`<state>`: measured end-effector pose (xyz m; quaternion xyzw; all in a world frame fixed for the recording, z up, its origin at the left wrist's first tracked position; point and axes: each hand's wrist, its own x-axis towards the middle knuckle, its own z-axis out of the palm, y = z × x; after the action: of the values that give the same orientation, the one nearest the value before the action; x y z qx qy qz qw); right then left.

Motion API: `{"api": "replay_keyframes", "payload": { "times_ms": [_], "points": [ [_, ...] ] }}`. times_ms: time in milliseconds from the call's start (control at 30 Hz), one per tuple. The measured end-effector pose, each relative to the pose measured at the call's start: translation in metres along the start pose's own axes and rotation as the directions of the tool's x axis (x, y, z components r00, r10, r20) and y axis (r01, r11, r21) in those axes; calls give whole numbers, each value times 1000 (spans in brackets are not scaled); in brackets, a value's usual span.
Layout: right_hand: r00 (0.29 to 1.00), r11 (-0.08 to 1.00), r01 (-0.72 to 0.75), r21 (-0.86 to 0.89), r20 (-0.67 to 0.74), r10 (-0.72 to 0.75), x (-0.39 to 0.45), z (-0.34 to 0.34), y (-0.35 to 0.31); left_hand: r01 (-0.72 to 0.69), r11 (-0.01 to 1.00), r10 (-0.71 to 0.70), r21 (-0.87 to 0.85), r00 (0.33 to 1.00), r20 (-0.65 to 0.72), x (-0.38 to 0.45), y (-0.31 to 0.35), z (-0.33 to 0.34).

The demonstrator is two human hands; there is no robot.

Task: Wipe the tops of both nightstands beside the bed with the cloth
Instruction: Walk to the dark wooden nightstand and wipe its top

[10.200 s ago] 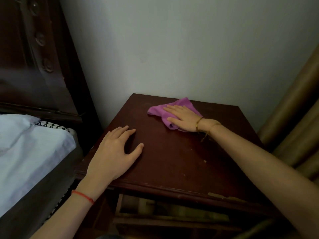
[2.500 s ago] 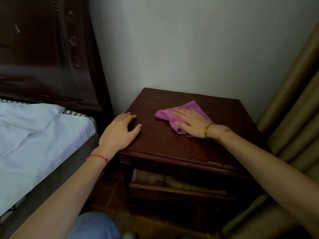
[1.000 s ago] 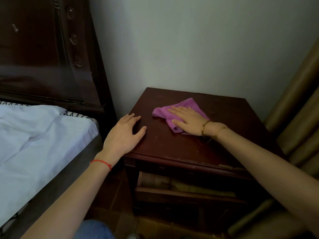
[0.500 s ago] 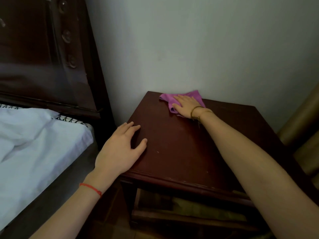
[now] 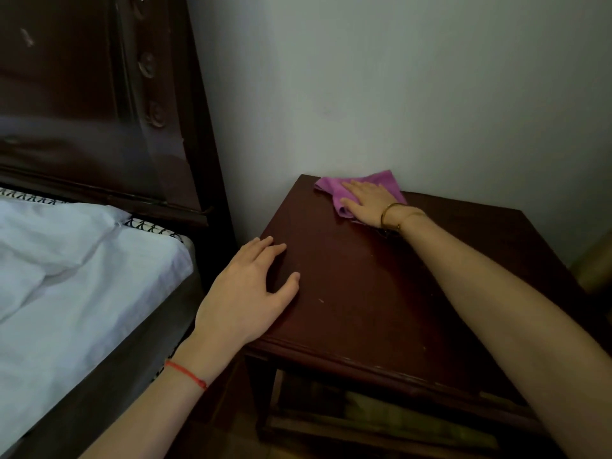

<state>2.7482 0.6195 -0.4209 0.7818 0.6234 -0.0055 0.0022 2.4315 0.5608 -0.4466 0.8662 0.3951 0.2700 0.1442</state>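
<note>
A dark wooden nightstand stands against the wall to the right of the bed. A purple cloth lies bunched at the back left corner of its top, touching the wall. My right hand presses flat on the cloth with straight fingers; a gold bracelet is on that wrist. My left hand rests flat on the near left corner of the top, fingers spread, a red string on the wrist.
The bed with a white sheet is on the left, its dark headboard behind it. The white wall backs the nightstand. A beige curtain shows at the right edge. Below the top is an open shelf.
My right hand has slid the cloth from the middle of the top back to the far left corner by the wall. My left hand has stayed on the near left corner.
</note>
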Motion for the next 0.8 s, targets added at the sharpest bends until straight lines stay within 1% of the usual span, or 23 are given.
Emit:
{"api": "replay_keyframes", "payload": {
  "times_ms": [67, 133, 200, 267, 367, 400, 467, 533, 600, 667, 700, 733, 800],
  "points": [
    [993, 993, 115, 31, -9, -115, -21, 0, -17, 1, 1000, -1, 2, 1000, 0, 1, -1, 1],
    [970, 969, 242, 53, -33, -241, -51, 2, -27, 3, 1000, -3, 4, 1000, 2, 1, 0, 1],
    [954, 952, 301, 59, -32, -299, -71, 4, -24, -1, 1000, 1, 8, 1000, -1, 1, 0, 1],
    [965, 963, 262, 57, -8, -262, -70, 2, -8, 1, 1000, -1, 5, 1000, 1, 1, 0, 1],
    [997, 997, 69, 34, 22, -70, -52, -3, 14, 5, 1000, -5, -6, 1000, 2, 0, 1, -1],
    [999, 999, 35, 24, 23, -36, -50, -2, 15, 6, 1000, -6, -8, 1000, 2, 1, 0, -1],
    [998, 998, 58, 16, 12, -58, -60, -1, 7, 8, 1000, -8, -17, 1000, -2, 0, 0, -1],
    [987, 985, 163, 49, 5, -163, -89, -1, -11, 5, 1000, -5, -19, 1000, -11, 1, 0, 0],
    [957, 954, 291, 76, -8, -292, -126, 1, -25, 7, 1000, -7, -13, 1000, -17, 2, -1, 1],
    [929, 924, 370, 101, -10, -371, -153, 2, -26, 10, 1000, -10, -9, 1000, -11, 2, 0, 1],
    [928, 923, 370, 106, -4, -372, -157, 1, -20, 11, 1000, -11, -7, 1000, -5, 2, 0, 1],
    [941, 936, 336, 106, 2, -338, -155, 0, -12, 12, 1000, -12, -6, 1000, 2, 2, 1, 1],
    [982, 979, 185, 89, 14, -187, -144, -3, 2, 18, 1000, -17, -7, 1000, 13, 1, 2, -1]
  ]
}}
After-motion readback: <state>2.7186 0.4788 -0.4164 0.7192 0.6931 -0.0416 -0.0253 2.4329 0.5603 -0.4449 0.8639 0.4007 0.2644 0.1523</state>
